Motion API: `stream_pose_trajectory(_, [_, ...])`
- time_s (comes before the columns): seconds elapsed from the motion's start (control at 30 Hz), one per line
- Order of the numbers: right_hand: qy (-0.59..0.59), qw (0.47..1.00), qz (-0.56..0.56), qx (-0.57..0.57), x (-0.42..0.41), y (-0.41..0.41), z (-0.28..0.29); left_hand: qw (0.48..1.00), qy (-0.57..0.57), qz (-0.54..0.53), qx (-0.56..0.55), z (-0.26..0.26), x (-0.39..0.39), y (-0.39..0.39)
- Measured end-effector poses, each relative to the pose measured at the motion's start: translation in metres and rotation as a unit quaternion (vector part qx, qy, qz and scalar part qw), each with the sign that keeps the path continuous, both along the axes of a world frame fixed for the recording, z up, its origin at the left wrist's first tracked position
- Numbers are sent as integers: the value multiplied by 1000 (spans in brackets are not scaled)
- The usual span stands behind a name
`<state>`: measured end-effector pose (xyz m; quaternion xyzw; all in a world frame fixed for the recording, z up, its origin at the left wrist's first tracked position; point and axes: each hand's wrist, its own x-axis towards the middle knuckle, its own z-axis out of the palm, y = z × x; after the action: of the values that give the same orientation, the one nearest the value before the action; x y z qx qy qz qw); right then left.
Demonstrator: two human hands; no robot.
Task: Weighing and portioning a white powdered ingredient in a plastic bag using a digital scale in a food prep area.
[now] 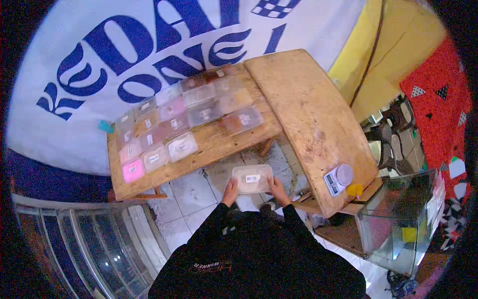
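Between my two hands I hold a clear plastic food container (253,188) with pale contents and a white label on its lid. My left hand (230,192) grips its left end and my right hand (278,190) its right end. It is held above the tiled floor, in front of my body. Beyond it stands a wooden table (220,149) bearing many similar labelled containers in rows. Among them are a bright pink container (133,170), a white one (182,147) and one with orange-brown contents (242,120).
A second wooden tabletop (310,123) adjoins on the right, carrying a digital kitchen scale (337,180) and a yellow item (354,190). A glass display case (396,220) stands at the lower right. Metal bars (80,246) are at the lower left. A printed banner (123,67) hangs behind.
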<state>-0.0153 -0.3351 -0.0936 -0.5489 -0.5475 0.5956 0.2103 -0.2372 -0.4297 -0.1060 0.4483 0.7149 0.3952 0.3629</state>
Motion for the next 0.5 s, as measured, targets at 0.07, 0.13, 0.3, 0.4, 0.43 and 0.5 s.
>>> stream_pose_trajectory(0.07, [-26,999,25,-28,-28,-21,20,982,-107,61,-141,35,-19,-17])
stream_pose_trajectory(0.13, [-48,996,51,-51,-51,-33,32,990,-69,59,-105,16,-38,-43])
stream_pose_trajectory(0.3, [47,995,16,-82,-75,-48,33,981,-144,104,-82,11,-59,-56])
stream_pose_trajectory(0.4, [15,997,32,-75,-89,-45,50,968,-189,145,-79,8,-66,-57])
stream_pose_trajectory(0.43, [14,996,33,-75,-91,-40,53,966,-197,153,-65,21,-66,-54])
stream_pose_trajectory(0.5, [-1,994,83,-68,-97,-29,59,964,-202,167,-49,33,-71,-49])
